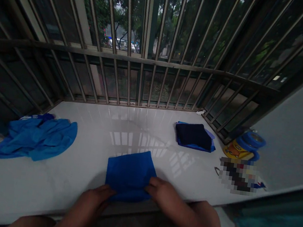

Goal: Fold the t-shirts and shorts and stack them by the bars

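Note:
A folded blue cloth (129,172) lies at the near edge of the white ledge (84,149), squared into a neat rectangle. My left hand (93,199) rests on its near left corner, fingers curled onto the fabric. My right hand (163,192) holds its near right corner, fingers closed on the edge. A loose crumpled heap of blue clothing (35,136) lies at the left of the ledge. At the back right lies a stack of folded dark blue cloths (194,136).
Metal window bars (148,53) enclose the ledge at the back and sides. Blue tape rolls (251,142) and a yellow item (235,150) sit at the right by a grey wall, beside a blurred patch. Trees show outside.

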Available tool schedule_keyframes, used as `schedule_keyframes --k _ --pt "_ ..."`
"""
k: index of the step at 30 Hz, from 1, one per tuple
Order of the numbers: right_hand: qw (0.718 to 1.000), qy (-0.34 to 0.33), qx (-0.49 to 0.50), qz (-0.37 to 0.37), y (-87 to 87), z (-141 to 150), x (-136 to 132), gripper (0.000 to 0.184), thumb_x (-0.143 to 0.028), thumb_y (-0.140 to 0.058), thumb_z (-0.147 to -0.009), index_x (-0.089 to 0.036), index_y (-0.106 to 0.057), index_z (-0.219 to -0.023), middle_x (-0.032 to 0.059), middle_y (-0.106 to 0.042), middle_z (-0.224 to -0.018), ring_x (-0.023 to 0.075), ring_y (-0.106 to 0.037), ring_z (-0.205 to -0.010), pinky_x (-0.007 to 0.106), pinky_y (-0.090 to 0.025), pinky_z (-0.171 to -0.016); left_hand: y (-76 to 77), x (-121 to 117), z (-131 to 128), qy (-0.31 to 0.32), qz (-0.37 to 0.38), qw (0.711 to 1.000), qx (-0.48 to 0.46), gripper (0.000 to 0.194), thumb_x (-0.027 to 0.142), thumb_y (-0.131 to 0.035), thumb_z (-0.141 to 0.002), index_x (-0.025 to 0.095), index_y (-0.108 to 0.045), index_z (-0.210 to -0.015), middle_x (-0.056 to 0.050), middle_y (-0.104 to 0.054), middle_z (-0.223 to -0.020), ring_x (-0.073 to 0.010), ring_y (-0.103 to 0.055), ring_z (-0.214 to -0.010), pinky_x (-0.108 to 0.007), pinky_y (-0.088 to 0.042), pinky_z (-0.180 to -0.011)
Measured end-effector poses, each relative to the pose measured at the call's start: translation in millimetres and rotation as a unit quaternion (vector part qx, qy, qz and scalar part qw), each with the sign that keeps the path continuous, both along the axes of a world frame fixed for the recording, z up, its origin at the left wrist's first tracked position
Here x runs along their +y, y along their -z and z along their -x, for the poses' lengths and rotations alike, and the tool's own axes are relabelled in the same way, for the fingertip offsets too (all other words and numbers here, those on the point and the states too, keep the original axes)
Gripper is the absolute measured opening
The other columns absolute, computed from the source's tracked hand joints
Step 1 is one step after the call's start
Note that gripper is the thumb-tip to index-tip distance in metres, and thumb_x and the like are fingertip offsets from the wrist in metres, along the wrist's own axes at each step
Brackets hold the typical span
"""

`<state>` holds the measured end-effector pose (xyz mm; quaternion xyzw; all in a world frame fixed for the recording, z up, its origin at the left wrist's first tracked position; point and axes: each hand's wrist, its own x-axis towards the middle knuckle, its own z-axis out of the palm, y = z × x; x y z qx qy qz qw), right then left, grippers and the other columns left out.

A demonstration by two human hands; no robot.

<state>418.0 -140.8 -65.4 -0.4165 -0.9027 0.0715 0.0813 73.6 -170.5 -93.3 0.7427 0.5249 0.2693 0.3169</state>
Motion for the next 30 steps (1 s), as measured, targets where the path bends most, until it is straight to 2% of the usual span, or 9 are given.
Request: schedule_keyframes --k 1,5,9,12,14,18,23,26,30 --pt "1.000 0.023 0.005 0.010 -18.7 -6.4 14.6 0.013 -0.023 -0.068 -0.102 -0.028 -0.080 -0.101 -0.0014 -0.077 -0.100 0.0167 -0.070 -0.087 0.023 -0.051 -0.076 -21.7 17.8 -10.8 0.040 0.037 0.999 0.000 0.036 0.033 -0.068 -0.084 0.047 -0.087 -0.112 0.003 -0.087 -0.115 -0.0325 -0.083 -0.105 -0.044 -0.067 -0.094" --pt "0.995 0.094 0.001 -0.019 -88.3 -35.4 93.2 0.013 -0.012 -0.076 -0.091 -0.023 -0.080 -0.089 -0.0020 -0.074 -0.090 0.0121 -0.063 -0.070 0.021 -0.043 -0.067 -104.2 111.8 -65.6 0.062 0.106 0.992 -0.031 0.027 0.048 -0.063 -0.094 0.030 -0.083 -0.088 0.001 -0.081 -0.077 -0.0240 -0.078 -0.064 -0.031 -0.059 -0.061" --pt "0.981 0.174 0.008 -0.087 -148.9 -80.0 165.5 0.018 -0.007 -0.067 -0.095 -0.013 -0.081 -0.105 0.0018 -0.074 -0.102 0.0088 -0.055 -0.071 0.022 -0.041 -0.073 -172.2 205.9 -132.2 0.056 -0.097 0.993 0.031 0.021 0.030 -0.064 -0.099 0.020 -0.078 -0.087 -0.003 -0.078 -0.073 -0.0227 -0.078 -0.070 -0.030 -0.056 -0.068" --pt "0.958 0.244 0.026 -0.151 -188.9 -123.1 192.8 0.028 -0.007 -0.060 -0.098 -0.010 -0.079 -0.118 0.0068 -0.073 -0.112 0.0102 -0.055 -0.077 0.027 -0.043 -0.082 -204.3 252.9 -183.6 0.044 -0.175 0.983 0.036 0.021 0.027 -0.064 -0.104 0.015 -0.081 -0.100 -0.012 -0.084 -0.099 -0.0292 -0.078 -0.100 -0.039 -0.056 -0.093" --pt "0.940 0.285 0.039 -0.185 -206.0 -152.5 198.8 0.031 -0.009 -0.060 -0.099 -0.011 -0.079 -0.123 0.0094 -0.071 -0.114 0.0128 -0.058 -0.082 0.031 -0.045 -0.087 -209.2 270.9 -216.9 0.049 -0.200 0.978 0.031 0.024 0.028 -0.062 -0.107 0.015 -0.081 -0.115 -0.016 -0.083 -0.120 -0.0323 -0.074 -0.119 -0.044 -0.052 -0.106" --pt "0.917 0.341 0.052 -0.202 -197.0 -202.1 190.5 0.036 -0.012 -0.057 -0.099 -0.012 -0.080 -0.127 0.0149 -0.069 -0.117 0.0196 -0.064 -0.098 0.039 -0.045 -0.094 -175.1 279.0 -276.7 0.091 -0.199 0.975 0.033 0.031 0.027 -0.058 -0.111 0.018 -0.076 -0.134 -0.017 -0.079 -0.136 -0.0321 -0.072 -0.128 -0.046 -0.051 -0.112" --pt "0.915 0.377 0.042 -0.138 -121.0 -233.0 151.6 0.036 -0.001 -0.062 -0.081 -0.013 -0.083 -0.109 0.0160 -0.074 -0.105 0.0252 -0.066 -0.098 0.040 -0.050 -0.094 -93.3 247.7 -313.8 0.196 -0.127 0.969 0.075 0.049 0.018 -0.074 -0.097 0.015 -0.070 -0.146 -0.023 -0.064 -0.158 -0.0343 -0.070 -0.137 -0.045 -0.053 -0.117" --pt "0.919 0.376 0.048 -0.109 -67.3 -227.9 114.0 0.035 -0.006 -0.067 -0.076 -0.017 -0.081 -0.105 0.0151 -0.076 -0.111 0.0291 -0.068 -0.103 0.044 -0.054 -0.099 -49.5 216.3 -302.4 0.251 -0.085 0.959 0.100 0.075 0.022 -0.088 -0.085 0.008 -0.062 -0.154 -0.028 -0.048 -0.169 -0.0381 -0.060 -0.148 -0.044 -0.052 -0.122" --pt "0.925 0.334 0.158 -0.085 1.6 -189.5 58.2 0.017 -0.028 -0.059 -0.092 -0.024 -0.075 -0.097 0.0137 -0.072 -0.108 0.0320 -0.072 -0.103 0.050 -0.058 -0.101 -6.3 179.2 -241.4 0.231 -0.087 0.965 0.084 0.069 0.031 -0.076 -0.096 0.017 -0.056 -0.160 -0.020 -0.045 -0.174 -0.0313 -0.046 -0.161 -0.044 -0.041 -0.132"
